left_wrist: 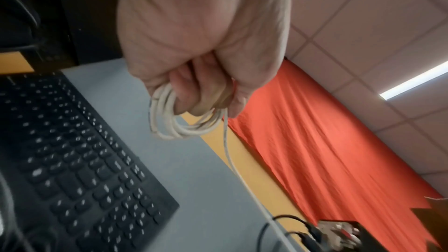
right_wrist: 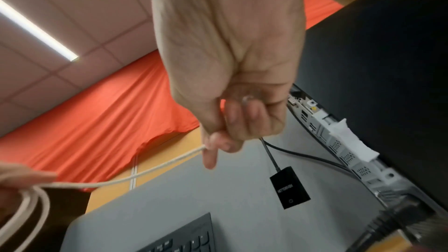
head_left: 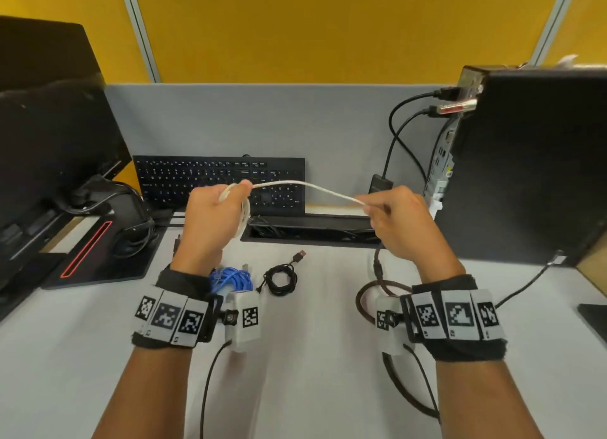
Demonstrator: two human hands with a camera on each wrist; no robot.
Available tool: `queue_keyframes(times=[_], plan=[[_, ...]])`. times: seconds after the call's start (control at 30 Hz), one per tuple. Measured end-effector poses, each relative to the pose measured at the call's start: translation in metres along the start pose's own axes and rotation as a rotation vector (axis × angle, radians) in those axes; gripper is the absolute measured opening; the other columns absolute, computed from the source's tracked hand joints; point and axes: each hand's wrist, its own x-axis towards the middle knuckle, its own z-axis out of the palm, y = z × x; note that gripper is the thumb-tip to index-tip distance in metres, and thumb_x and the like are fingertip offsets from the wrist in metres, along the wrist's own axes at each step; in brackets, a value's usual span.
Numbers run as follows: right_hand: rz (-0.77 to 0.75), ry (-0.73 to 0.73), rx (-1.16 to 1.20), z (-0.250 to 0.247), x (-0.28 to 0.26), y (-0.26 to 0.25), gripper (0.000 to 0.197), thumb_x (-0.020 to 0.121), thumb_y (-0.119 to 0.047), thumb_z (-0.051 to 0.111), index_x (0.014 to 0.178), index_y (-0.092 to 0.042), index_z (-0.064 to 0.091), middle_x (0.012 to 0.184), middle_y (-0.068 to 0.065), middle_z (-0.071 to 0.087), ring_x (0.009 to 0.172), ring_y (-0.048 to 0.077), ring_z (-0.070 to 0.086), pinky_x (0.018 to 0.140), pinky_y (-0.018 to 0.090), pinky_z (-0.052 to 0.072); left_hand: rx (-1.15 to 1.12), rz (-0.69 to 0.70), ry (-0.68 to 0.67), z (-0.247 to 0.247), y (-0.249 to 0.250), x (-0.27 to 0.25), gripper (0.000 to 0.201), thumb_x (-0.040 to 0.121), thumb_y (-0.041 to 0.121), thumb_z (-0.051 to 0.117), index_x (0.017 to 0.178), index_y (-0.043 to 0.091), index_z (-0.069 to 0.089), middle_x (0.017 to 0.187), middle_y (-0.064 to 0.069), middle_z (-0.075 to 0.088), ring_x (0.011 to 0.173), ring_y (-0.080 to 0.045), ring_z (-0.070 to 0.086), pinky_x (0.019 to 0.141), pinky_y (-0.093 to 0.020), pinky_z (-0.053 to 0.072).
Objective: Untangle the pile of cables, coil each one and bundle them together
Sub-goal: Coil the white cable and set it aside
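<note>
Both wrists hang above the desk (head_left: 312, 356). Curled tight, the left hand (head_left: 213, 215) grips the coiled loops of the white cable (head_left: 305, 186), raised in front of the keyboard (head_left: 203, 176). Its free end is pinched in the right hand (head_left: 399, 218). Blue cable (head_left: 235, 279) and black cable (head_left: 281, 279) lie coiled on the desk; a brown cable (head_left: 363, 304) loops under the right wrist.

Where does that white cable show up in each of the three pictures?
Head view: the white cable stretches between both raised hands, above the desk, in front of the keyboard.
Left wrist view: white cable coiled under the left hand, one strand trailing down.
Right wrist view: white cable runs from the right hand to the lower left.
Shared landmark: the black keyboard.
</note>
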Motion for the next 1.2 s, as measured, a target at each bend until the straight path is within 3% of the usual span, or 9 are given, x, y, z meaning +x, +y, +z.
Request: queue_keyframes(times=[0.07,0.13,0.23,0.3,0.43,0.5,0.57,1.0,1.2], plan=[[0.078,-0.111,-0.151,0.0,0.003,-0.001,0.022,0.098,0.0,0.052,0.092,0.003,0.073,0.078,0.022,0.063,0.071,0.034,0.054,0.058,0.037,0.044,-0.151,-0.118,-0.095,0.001,0.0,-0.007,0.046,0.099,0.029,0.06,0.057,0.02,0.046,0.05,0.006,0.032,0.043,-0.01,0.026,0.042,-0.022,0.026],[0.12,-0.21,-0.202,-0.002,-0.001,-0.004,0.02,0.097,-0.006,0.056,0.094,0.005,0.072,0.082,0.026,0.064,0.063,0.027,0.046,0.057,0.033,0.037,-0.394,-0.24,-0.195,-0.003,0.004,-0.01,0.052,0.101,0.026,0.057,0.05,0.024,0.05,0.049,0.009,0.028,0.039,-0.008,0.022,0.037,-0.021,0.023],[0.087,-0.301,-0.254,-0.003,-0.015,-0.007,0.031,0.095,-0.012,0.061,0.068,-0.012,0.075,0.059,0.006,0.051,0.06,0.016,0.038,0.061,0.03,0.033,-0.572,-0.331,-0.31,-0.007,0.014,-0.015,0.056,0.102,0.028,0.055,0.046,0.024,0.046,0.05,0.009,0.024,0.037,-0.007,0.019,0.034,-0.021,0.021],[0.048,-0.259,-0.263,-0.002,-0.027,-0.012,0.026,0.096,-0.013,0.063,0.079,-0.017,0.082,0.068,-0.007,0.063,0.077,0.014,0.05,0.072,0.029,0.037,-0.572,-0.366,-0.388,-0.005,0.022,-0.024,0.056,0.102,0.032,0.054,0.047,0.026,0.042,0.048,0.01,0.024,0.035,-0.007,0.021,0.033,-0.02,0.024],[0.084,0.001,0.365,-0.001,-0.046,-0.03,0.019,0.096,-0.02,0.07,0.085,-0.01,0.082,0.069,0.007,0.072,0.064,0.016,0.058,0.064,0.023,0.046,-0.624,-0.418,-0.542,0.002,0.038,-0.047,0.05,0.1,0.035,0.055,0.055,0.025,0.037,0.048,0.01,0.024,0.034,-0.006,0.021,0.031,-0.019,0.025],[0.146,0.055,0.705,-0.002,-0.054,-0.044,0.017,0.094,-0.016,0.072,0.087,-0.003,0.08,0.067,0.007,0.067,0.062,0.016,0.054,0.059,0.023,0.048,-0.682,-0.447,-0.609,0.007,0.045,-0.062,0.047,0.099,0.036,0.055,0.059,0.024,0.035,0.048,0.011,0.023,0.034,-0.005,0.021,0.031,-0.019,0.024],[0.16,0.038,0.823,-0.003,-0.058,-0.056,0.02,0.095,-0.015,0.07,0.088,0.002,0.077,0.069,0.01,0.067,0.06,0.015,0.057,0.058,0.021,0.051,-0.717,-0.46,-0.654,0.015,0.051,-0.077,0.046,0.098,0.037,0.055,0.059,0.023,0.034,0.046,0.011,0.022,0.033,-0.004,0.019,0.031,-0.018,0.022],[0.204,-0.206,0.722,-0.026,-0.068,-0.067,0.036,0.108,-0.026,0.048,0.084,-0.008,0.065,0.063,0.001,0.057,0.055,0.009,0.048,0.057,0.021,0.042,-0.426,-0.151,-0.506,0.027,0.068,-0.115,0.055,0.103,0.037,0.052,0.049,0.027,0.045,0.054,0.007,0.032,0.044,-0.008,0.024,0.04,-0.019,0.023],[0.258,-0.276,0.792,-0.029,-0.066,-0.07,0.032,0.109,-0.023,0.046,0.089,-0.003,0.062,0.065,0.002,0.052,0.053,0.007,0.041,0.052,0.019,0.034,-0.215,-0.088,-0.568,0.02,0.064,-0.114,0.044,0.104,0.037,0.053,0.065,0.024,0.07,0.066,0.006,0.038,0.059,-0.009,0.033,0.048,-0.022,0.026]])
